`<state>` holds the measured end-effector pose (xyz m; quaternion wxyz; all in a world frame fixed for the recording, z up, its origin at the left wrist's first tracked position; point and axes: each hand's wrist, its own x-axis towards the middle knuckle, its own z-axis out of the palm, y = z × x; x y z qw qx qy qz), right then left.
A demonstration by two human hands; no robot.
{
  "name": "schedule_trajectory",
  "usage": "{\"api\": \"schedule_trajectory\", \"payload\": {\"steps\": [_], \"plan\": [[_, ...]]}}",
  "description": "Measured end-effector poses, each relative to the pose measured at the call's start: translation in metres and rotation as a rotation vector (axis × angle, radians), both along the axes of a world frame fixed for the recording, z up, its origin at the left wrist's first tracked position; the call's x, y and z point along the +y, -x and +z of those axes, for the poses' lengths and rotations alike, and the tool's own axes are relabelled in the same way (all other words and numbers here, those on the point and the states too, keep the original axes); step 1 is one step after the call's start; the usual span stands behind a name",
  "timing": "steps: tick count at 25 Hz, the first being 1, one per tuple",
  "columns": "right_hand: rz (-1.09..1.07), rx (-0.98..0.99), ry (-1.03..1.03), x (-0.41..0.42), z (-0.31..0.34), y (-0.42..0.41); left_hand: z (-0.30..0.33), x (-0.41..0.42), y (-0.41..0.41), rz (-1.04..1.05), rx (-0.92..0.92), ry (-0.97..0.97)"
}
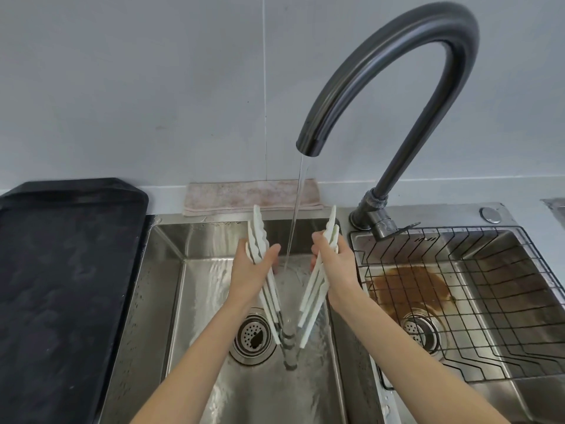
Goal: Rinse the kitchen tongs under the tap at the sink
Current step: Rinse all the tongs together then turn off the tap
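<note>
White kitchen tongs (pixel 308 304) with a metal hinge are spread wide in a V over the left sink basin (pixel 171 270), hinge end low and toward me, scalloped tips pointing up. My left hand (pixel 253 270) grips the left arm of the tongs and my right hand (pixel 333 264) grips the right arm. The dark curved tap (pixel 388 65) runs a thin stream of water (pixel 295 215) that falls between the two arms and lands in the basin near the hinge.
A black tray (pixel 67 270) lies on the counter to the left. A folded pinkish cloth (pixel 244 195) rests behind the sink. The right basin holds a black wire rack (pixel 477 301) and a brown stain near its drain. The left basin's drain strainer (pixel 252 335) sits below my left wrist.
</note>
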<state>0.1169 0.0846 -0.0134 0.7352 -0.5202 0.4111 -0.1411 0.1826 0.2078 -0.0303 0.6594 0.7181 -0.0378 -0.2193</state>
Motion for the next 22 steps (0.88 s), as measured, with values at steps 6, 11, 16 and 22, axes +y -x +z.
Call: {"api": "schedule_trajectory", "payload": {"steps": [6, 11, 16, 22], "plan": [[0.07, -0.058, 0.02, -0.002, 0.019, -0.012, -0.007, 0.004, 0.015, 0.005, 0.304, 0.163], [0.176, 0.023, 0.081, -0.021, 0.027, 0.016, -0.008, 0.011, 0.008, 0.106, 0.283, 0.19], [-0.138, 0.191, 0.343, -0.052, 0.025, 0.077, -0.007, 0.015, 0.008, 0.132, 0.278, 0.206], [-0.177, 0.074, 0.544, -0.074, 0.038, 0.062, -0.002, 0.014, 0.016, 0.108, 0.259, 0.181]]}}
